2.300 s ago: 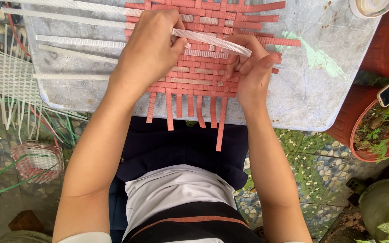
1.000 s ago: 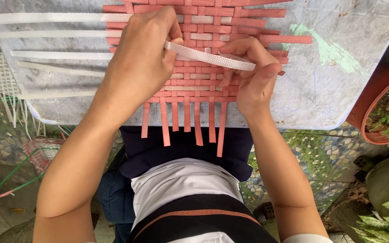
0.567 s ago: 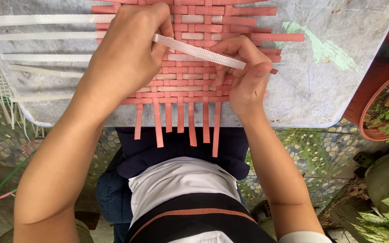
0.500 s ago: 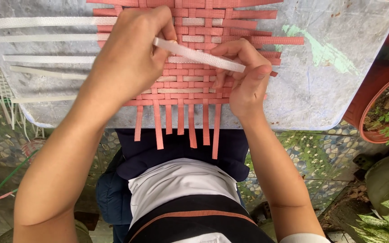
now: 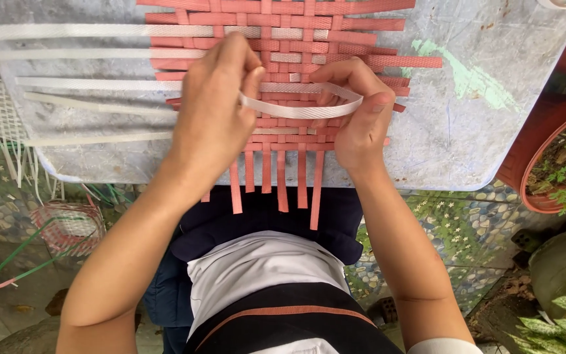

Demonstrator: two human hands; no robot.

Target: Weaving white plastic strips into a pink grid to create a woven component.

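The grey, scuffed stone-look tabletop point(image 5: 492, 131) fills the upper part of the head view, and its rounded near edge runs just above my lap. On it lies the salmon-pink woven mat of flat plastic strapping point(image 5: 296, 39), with its loose vertical ends hanging over the table edge toward my dark blue garment. Several long white plastic straps point(image 5: 86, 31) lie flat on the tabletop to the left; some of them pass into the weave as horizontal rows.

My left hand point(image 5: 214, 118) rests over the left part of the mat, fingers curled, pinching one end of a short white plastic strap point(image 5: 302, 110) between thumb and forefinger. My right hand point(image 5: 361, 121) rests over the right part of the mat, fingers closed on the other end of the same strap. The short strap bows in a shallow arc between the two hands, raised just above the weave.

At the right edge stands a terracotta-coloured round plant pot point(image 5: 545, 190) holding small green plants. A small pink-and-white woven basket point(image 5: 70, 226) sits on the patterned ground at lower left, well apart from the table.
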